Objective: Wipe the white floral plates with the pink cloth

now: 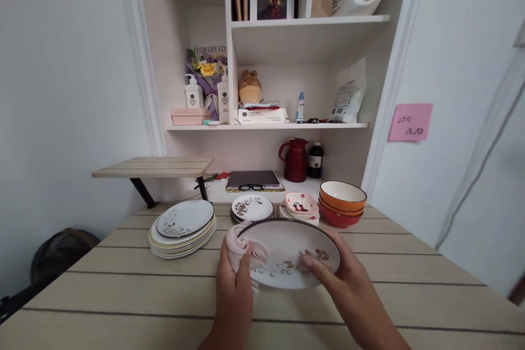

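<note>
A white plate [283, 246] with a dark rim and brown flower pattern is held up over the table, tilted so its face shows. My right hand [342, 268] grips its right side, thumb on the face and fingers behind. At the plate's left edge, my left hand [234, 273] is closed on a pale pink cloth [240, 246], which wraps over the rim; the fingers behind are hidden. Beyond it stand a stack of large plates [184, 224] on the left and a stack of small plates [252, 208] in the middle.
Pink patterned dishes [301, 204] and stacked orange and red bowls [342, 205] stand at the back right. Behind are a laptop [252, 179] with glasses, a red jug [295, 159] and a dark bottle [315, 159]. A small raised shelf [151, 167] stands at the back left.
</note>
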`<act>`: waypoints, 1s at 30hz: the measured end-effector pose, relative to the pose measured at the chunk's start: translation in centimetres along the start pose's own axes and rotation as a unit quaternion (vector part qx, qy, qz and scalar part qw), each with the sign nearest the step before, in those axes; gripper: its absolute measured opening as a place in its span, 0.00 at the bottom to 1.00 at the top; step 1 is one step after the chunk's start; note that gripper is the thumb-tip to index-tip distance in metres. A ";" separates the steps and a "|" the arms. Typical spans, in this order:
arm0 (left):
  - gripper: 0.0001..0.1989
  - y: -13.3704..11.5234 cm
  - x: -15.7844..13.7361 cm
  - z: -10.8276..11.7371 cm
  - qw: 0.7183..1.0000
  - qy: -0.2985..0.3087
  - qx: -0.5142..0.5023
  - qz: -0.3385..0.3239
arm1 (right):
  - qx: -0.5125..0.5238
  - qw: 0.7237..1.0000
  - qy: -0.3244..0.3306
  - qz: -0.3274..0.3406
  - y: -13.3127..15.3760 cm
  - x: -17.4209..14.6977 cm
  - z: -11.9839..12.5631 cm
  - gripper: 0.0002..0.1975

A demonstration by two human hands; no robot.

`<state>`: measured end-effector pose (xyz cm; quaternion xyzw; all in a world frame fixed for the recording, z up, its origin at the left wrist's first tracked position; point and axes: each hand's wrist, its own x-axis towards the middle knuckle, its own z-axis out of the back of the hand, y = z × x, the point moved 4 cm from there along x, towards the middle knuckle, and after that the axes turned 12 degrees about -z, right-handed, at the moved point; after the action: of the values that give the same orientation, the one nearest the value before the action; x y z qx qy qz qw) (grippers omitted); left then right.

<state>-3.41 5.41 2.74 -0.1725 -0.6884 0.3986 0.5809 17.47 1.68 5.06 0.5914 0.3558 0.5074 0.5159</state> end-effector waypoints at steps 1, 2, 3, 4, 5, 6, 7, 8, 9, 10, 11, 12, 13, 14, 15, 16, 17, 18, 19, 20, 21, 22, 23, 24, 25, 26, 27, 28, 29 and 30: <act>0.16 -0.2 0.3 0.4 0.996 0.005 0.037 -0.077 | -0.036 0.998 -0.015 0.042 0.4 0.0 0.3 0.24; 0.15 -0.7 0.4 0.6 0.980 0.014 0.079 -0.180 | -0.070 0.994 -0.028 0.083 0.8 -0.1 0.6 0.22; 0.15 -1.2 0.2 0.7 0.950 0.021 0.115 -0.291 | -0.106 0.986 -0.039 0.124 1.2 -0.2 0.7 0.20; 0.16 -1.7 0.0 0.8 0.916 0.027 0.140 -0.375 | -0.147 0.974 -0.044 0.168 1.5 -0.5 0.7 0.18; 0.16 -1.9 -0.2 0.6 0.892 0.046 0.160 -0.420 | -0.192 0.957 -0.041 0.213 1.9 -0.8 0.5 0.17; 0.17 -2.1 -0.5 0.5 0.872 0.069 0.176 -0.451 | -0.238 0.937 -0.032 0.255 2.2 -1.2 0.2 0.16; 0.17 -2.4 -0.7 0.2 0.859 0.093 0.189 -0.466 | -0.276 0.917 -0.020 0.289 2.4 -1.5 -0.1 0.16; 0.17 -2.6 -0.9 0.0 0.850 0.116 0.198 -0.475 | -0.304 0.901 -0.008 0.310 2.6 -1.7 -0.4 0.15; 0.17 -3.0 -1.1 -0.1 0.841 0.132 0.205 -0.484 | -0.321 0.891 0.001 0.320 2.7 -1.8 -0.6 0.15; 0.17 -3.3 -1.3 -0.3 0.832 0.141 0.209 -0.494 | -0.329 0.888 0.005 0.320 2.7 -1.9 -0.7 0.14; 0.17 -3.5 -1.4 -0.3 0.825 0.142 0.211 -0.505 | -0.329 0.891 0.006 0.313 2.7 -1.8 -0.6 0.14; 0.18 -3.7 -1.5 -0.3 0.818 0.138 0.214 -0.515 | -0.323 0.897 0.008 0.302 2.7 -1.7 -0.6 0.13; 0.18 -3.8 -1.6 -0.3 0.815 0.135 0.215 -0.520 | -0.313 0.905 0.015 0.288 2.6 -1.6 -0.5 0.13; 0.19 -3.8 -1.6 -0.3 0.817 0.136 0.214 -0.519 | -0.300 0.914 0.026 0.274 2.5 -1.5 -0.4 0.13; 0.19 -3.8 -1.5 -0.4 0.822 0.141 0.209 -0.510 | -0.285 0.923 0.039 0.257 2.4 -1.5 -0.4 0.13; 0.20 -3.7 -1.3 -0.4 0.831 0.149 0.200 -0.498 | -0.268 0.932 0.053 0.239 2.3 -1.4 -0.5 0.13; 0.20 -3.6 -1.2 -0.5 0.840 0.155 0.191 -0.484 | -0.250 0.940 0.067 0.221 2.2 -1.4 -0.6 0.12; 0.20 -3.6 -1.0 -0.5 0.849 0.159 0.182 -0.471 | -0.228 0.949 0.078 0.202 2.1 -1.3 -0.7 0.11; 0.21 -3.6 -0.8 -0.5 0.856 0.157 0.173 -0.461 | -0.204 0.958 0.087 0.180 2.0 -1.3 -0.8 0.10; 0.20 -3.6 -0.7 -0.5 0.863 0.150 0.163 -0.453 | -0.178 0.967 0.092 0.155 1.9 -1.3 -0.9 0.09; 0.20 -3.7 -0.6 -0.4 0.870 0.138 0.151 -0.448 | -0.153 0.976 0.091 0.129 1.8 -1.2 -1.0 0.08; 0.19 -3.6 -0.5 -0.3 0.878 0.125 0.138 -0.440 | -0.129 0.983 0.086 0.102 1.6 -1.1 -1.1 0.07; 0.19 -3.4 -0.4 -0.2 0.888 0.112 0.126 -0.427 | -0.108 0.988 0.079 0.076 1.4 -1.1 -1.1 0.07; 0.19 -3.1 -0.4 -0.2 0.899 0.100 0.117 -0.410 | -0.089 0.992 0.070 0.053 1.2 -1.0 -1.1 0.07; 0.19 -2.6 -0.4 -0.1 0.910 0.089 0.111 -0.390 | -0.072 0.995 0.062 0.032 0.9 -0.9 -1.1 0.08; 0.19 -1.9 -0.5 -0.1 0.921 0.083 0.109 -0.364 | -0.055 0.997 0.055 0.014 0.6 -0.8 -1.1 0.09; 0.19 -1.2 -0.6 0.0 0.931 0.074 0.106 -0.341 | -0.038 0.998 0.048 -0.003 0.3 -0.7 -1.0 0.09; 0.19 -0.5 -0.7 0.0 0.942 0.075 0.099 -0.313 | -0.019 0.999 0.041 -0.018 0.0 -0.6 -0.9 0.10; 0.20 0.3 -0.8 0.0 0.954 0.064 0.086 -0.281 | 0.002 0.999 0.033 -0.033 -0.2 -0.5 -0.9 0.10; 0.20 1.0 -0.9 0.0 0.965 0.059 0.069 -0.244 | 0.027 0.998 0.027 -0.048 -0.5 -0.4 -0.8 0.11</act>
<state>-3.43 5.37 1.45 0.0184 -0.6450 0.2802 0.7107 16.60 1.57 4.46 0.5734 0.4112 0.4882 0.5136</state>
